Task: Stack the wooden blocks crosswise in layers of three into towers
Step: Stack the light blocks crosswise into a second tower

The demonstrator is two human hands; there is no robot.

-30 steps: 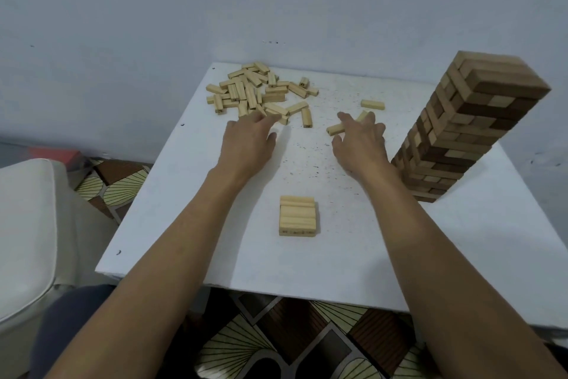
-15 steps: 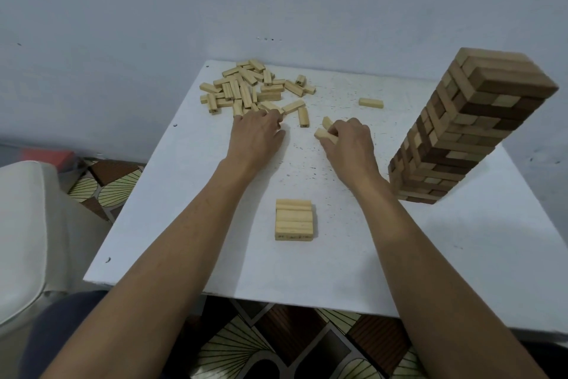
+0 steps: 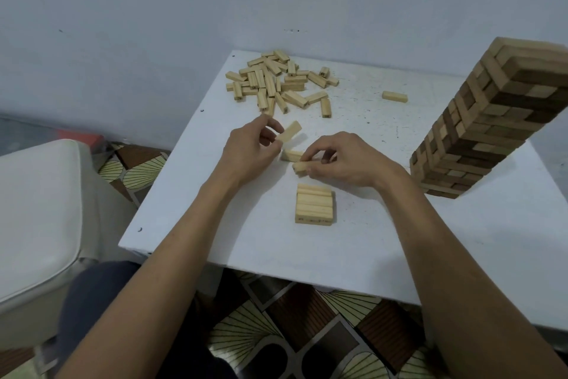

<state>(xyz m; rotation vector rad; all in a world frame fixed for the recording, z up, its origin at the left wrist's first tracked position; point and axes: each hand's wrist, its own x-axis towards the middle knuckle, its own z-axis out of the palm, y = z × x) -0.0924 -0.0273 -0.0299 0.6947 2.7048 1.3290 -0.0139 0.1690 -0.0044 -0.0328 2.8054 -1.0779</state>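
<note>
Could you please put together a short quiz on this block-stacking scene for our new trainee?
1. True or false: the left hand holds nothing.
2. Where does the tall tower stand? A) on the floor; B) on the right side of the table; C) at its near left corner.
3. What lies alone between the loose pile and the tall tower?

Key: 1. False, its grip pinches a block. 2. B. 3. A single block.
</note>
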